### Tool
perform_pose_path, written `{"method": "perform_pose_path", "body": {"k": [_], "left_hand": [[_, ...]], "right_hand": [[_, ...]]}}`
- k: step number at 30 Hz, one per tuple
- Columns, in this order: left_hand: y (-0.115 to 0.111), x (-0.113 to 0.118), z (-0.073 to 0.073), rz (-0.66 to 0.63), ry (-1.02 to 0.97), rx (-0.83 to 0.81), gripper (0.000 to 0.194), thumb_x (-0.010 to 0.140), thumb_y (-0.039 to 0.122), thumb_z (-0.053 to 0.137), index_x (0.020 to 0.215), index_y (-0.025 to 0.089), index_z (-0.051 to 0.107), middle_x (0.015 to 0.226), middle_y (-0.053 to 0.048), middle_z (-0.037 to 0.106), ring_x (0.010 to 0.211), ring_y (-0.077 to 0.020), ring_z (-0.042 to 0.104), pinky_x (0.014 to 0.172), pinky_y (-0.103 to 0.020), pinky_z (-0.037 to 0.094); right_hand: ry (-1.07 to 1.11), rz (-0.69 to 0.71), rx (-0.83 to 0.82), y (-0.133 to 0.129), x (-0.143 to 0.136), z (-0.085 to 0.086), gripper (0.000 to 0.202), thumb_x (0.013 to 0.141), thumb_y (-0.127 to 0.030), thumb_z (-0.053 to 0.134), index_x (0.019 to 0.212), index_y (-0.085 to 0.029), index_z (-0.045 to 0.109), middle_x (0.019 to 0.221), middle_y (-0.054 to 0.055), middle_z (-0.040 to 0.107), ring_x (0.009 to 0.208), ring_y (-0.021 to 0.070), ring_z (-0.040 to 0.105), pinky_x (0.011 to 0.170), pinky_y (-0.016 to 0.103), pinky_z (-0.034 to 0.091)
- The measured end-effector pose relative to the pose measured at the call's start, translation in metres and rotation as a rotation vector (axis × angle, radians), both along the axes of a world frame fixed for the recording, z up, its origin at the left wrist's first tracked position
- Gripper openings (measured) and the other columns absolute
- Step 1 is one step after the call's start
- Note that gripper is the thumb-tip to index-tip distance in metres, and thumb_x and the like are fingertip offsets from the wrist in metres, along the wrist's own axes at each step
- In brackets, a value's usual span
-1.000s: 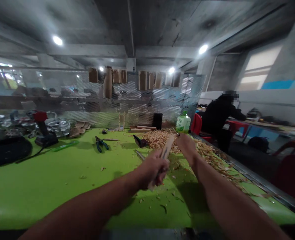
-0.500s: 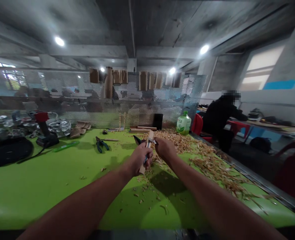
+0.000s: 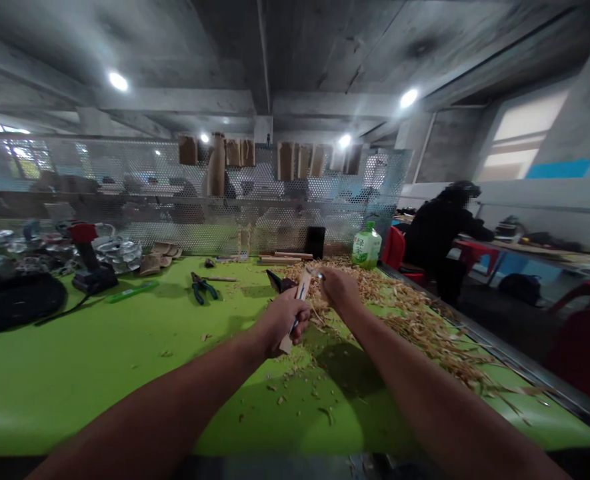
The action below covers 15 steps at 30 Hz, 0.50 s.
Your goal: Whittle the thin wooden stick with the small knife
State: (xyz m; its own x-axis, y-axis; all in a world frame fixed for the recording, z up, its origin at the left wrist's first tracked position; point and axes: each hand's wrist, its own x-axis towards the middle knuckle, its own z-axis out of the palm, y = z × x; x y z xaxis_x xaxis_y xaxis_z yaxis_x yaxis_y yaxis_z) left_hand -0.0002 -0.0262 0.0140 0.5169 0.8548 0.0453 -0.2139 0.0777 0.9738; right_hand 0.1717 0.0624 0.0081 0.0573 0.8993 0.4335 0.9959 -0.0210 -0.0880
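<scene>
My left hand [image 3: 285, 321] is closed around a narrow, pale piece of wood [image 3: 303, 288] with a blue mark along its face. The wood tilts up and away from me above the green table [image 3: 149, 373]. My right hand [image 3: 341, 289] is wrapped around the handle of a carving knife [image 3: 316, 273]; the handle itself is hidden in the fist. Only a bit of the shiny blade shows, close to the wood's far end; whether it touches cannot be made out. Behind my left hand lies a dark object [image 3: 276, 281], partly covered.
Wood shavings [image 3: 409, 320] pile up behind and right of my hands. Pliers [image 3: 203, 290], a green slim tool [image 3: 132, 292] and a cordless drill [image 3: 91, 263] lie to the left. A green bottle [image 3: 367, 247] stands by the perforated metal screen [image 3: 259, 220]. A person [image 3: 437, 230] sits at the right.
My right hand with the knife has moved outward and right, from across the wood to its far end. The piece of wood has tipped slightly to the right.
</scene>
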Motion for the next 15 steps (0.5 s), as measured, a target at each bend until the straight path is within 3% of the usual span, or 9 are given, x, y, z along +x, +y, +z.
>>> {"method": "perform_pose_path", "body": {"k": [4, 7, 11, 15], "left_hand": [[-0.016, 0.008, 0.001, -0.154, -0.007, 0.064, 0.029, 0.075, 0.025, 0.055, 0.102, 0.021, 0.044, 0.053, 0.010, 0.042, 0.030, -0.0045, 0.033, 0.030, -0.015, 0.027], [-0.011, 0.010, -0.002, -0.100, -0.008, 0.055, 0.025, 0.074, 0.024, 0.055, 0.096, 0.021, 0.043, 0.054, 0.011, 0.041, 0.029, -0.0039, 0.031, 0.029, -0.015, 0.026], [0.008, 0.003, -0.007, 0.045, -0.006, 0.028, 0.024, 0.072, 0.021, 0.052, 0.094, 0.021, 0.042, 0.056, 0.010, 0.041, 0.030, -0.0043, 0.031, 0.029, -0.016, 0.025], [0.016, 0.000, -0.009, 0.083, 0.002, 0.029, 0.026, 0.071, 0.018, 0.050, 0.096, 0.021, 0.043, 0.057, 0.009, 0.042, 0.031, -0.0046, 0.032, 0.029, -0.016, 0.026]], "right_hand": [[0.158, -0.209, -0.056, 0.015, 0.035, -0.001, 0.039, 0.093, -0.028, 0.036, 0.110, -0.017, 0.069, 0.103, 0.015, 0.070, 0.093, 0.0231, 0.065, 0.074, 0.028, 0.042], [0.215, -0.216, -0.045, 0.020, 0.043, -0.002, 0.041, 0.093, -0.030, 0.035, 0.112, -0.017, 0.069, 0.104, 0.017, 0.069, 0.093, 0.0239, 0.065, 0.075, 0.029, 0.043], [0.191, -0.153, 0.005, 0.015, 0.023, -0.005, 0.039, 0.092, -0.031, 0.037, 0.113, -0.020, 0.068, 0.101, 0.014, 0.070, 0.091, 0.0233, 0.065, 0.075, 0.029, 0.042], [0.143, -0.038, 0.047, 0.002, 0.000, -0.007, 0.039, 0.092, -0.028, 0.038, 0.119, -0.025, 0.065, 0.100, 0.010, 0.071, 0.088, 0.0199, 0.064, 0.073, 0.025, 0.040]]}}
